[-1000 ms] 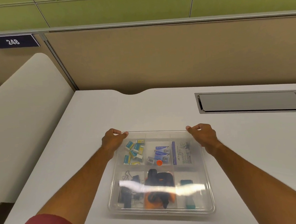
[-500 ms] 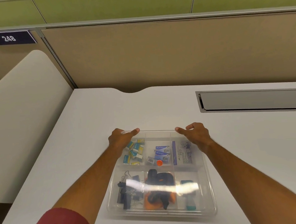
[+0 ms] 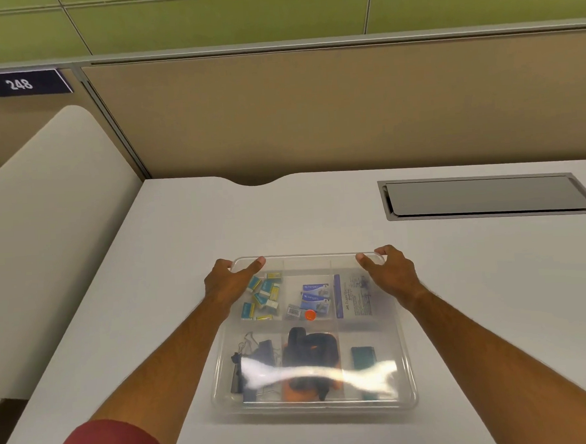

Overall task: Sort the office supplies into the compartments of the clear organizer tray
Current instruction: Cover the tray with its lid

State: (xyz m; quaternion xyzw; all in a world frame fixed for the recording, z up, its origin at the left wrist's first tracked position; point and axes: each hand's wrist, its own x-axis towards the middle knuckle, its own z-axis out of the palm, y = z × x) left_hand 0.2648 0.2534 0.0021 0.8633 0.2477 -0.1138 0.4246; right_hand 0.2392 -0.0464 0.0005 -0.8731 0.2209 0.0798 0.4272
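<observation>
The clear organizer tray (image 3: 313, 409) lies on the white desk in front of me. My left hand (image 3: 226, 280) grips its far left corner, thumb on the rim. My right hand (image 3: 390, 270) grips the far right corner the same way. The back compartments hold small teal and yellow boxes (image 3: 263, 295), blue packets (image 3: 315, 297) with an orange dot (image 3: 310, 314), and a printed packet (image 3: 354, 295). In front lie binder clips (image 3: 255, 358), a black and orange item (image 3: 310, 354) and a teal item (image 3: 363, 356). Glare hides part of the front row.
A grey cable hatch (image 3: 485, 196) is set into the desk at the back right. A tan partition (image 3: 312, 110) closes off the far edge. A white rounded divider (image 3: 45, 237) stands along the left side, under a sign reading 248 (image 3: 19, 84).
Both hands slid inward along the tray's far rim half a second ago and are now back out at the far corners. The tray has stayed roughly in place.
</observation>
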